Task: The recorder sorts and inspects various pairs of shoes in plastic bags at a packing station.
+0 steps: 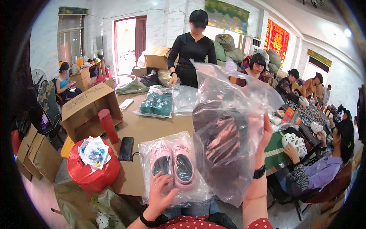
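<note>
My right hand [265, 133] grips the side of a clear plastic bag [238, 86] held up above the table's near edge. Inside or behind the plastic shows a dark, rounded, shoe-like shape [217, 133]; its exact kind is blurred by the film. A pair of pink clogs [185, 164] with small charms lies side by side on clear plastic bags [146, 152] on the table. Over the left clog's heel hovers my left hand [160, 192], fingers spread and holding nothing; whether it touches the clog I cannot tell.
Left on the brown table [156, 126] are a phone [126, 148], a red cylinder [108, 126], a red twine roll [91, 168] and an open carton [89, 108]. Bagged green clogs [156, 103] lie at the far side, before a standing person [194, 49]. Several people work at right.
</note>
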### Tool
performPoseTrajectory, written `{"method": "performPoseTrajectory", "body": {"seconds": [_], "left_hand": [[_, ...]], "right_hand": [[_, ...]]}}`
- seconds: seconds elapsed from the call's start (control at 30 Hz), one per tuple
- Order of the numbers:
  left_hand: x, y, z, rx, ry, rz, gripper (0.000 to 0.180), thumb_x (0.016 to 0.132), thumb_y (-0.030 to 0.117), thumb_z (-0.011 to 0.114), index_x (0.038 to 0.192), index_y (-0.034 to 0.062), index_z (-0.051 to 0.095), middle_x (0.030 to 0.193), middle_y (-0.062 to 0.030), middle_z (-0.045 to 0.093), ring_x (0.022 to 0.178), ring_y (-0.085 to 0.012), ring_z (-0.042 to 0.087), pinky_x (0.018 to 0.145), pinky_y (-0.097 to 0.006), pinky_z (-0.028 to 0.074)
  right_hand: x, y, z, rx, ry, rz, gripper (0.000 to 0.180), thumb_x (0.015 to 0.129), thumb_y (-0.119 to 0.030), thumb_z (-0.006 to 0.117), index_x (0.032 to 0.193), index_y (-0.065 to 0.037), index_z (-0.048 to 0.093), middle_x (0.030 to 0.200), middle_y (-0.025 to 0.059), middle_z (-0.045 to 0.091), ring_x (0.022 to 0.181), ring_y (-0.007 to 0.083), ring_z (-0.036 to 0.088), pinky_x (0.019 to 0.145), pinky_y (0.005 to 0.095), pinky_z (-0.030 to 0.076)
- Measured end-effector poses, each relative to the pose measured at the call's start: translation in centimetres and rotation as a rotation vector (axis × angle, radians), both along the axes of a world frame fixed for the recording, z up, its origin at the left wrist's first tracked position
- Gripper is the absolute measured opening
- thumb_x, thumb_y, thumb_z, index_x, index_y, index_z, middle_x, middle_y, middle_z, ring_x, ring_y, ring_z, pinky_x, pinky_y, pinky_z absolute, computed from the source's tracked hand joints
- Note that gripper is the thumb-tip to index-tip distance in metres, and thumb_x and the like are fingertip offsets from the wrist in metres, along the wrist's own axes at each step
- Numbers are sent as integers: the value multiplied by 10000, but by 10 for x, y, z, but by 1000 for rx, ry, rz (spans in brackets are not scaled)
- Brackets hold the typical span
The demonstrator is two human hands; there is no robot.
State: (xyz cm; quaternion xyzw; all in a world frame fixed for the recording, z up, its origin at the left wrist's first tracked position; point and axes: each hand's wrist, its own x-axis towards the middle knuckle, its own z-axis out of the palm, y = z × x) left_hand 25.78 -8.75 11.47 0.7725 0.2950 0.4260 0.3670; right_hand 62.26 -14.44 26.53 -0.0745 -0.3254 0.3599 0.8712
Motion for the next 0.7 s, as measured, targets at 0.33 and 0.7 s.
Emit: {"method": "performPoseTrajectory", "body": {"seconds": [0.33,0.7], "left_hand": [[26,-13,-32,-1336,-209,-1132,613,957,329,583,1435,8,373,1304,-126,540,1204,-188,514,988,-337,421],[7,17,41,-783,-519,-164,548,856,26,644,1368,4,453,1185,-41,580,1059,-138,555,933,-294,446]], "right_hand": [[-15,-33,-11,215,175,268,405,981,-314,483,1153,35,598,1046,169,662,884,239,653,809,368,537],[-32,-30,-85,-296,283,-183,444,912,-391,491,1124,-17,602,990,74,631,912,209,603,773,315,500]]}}
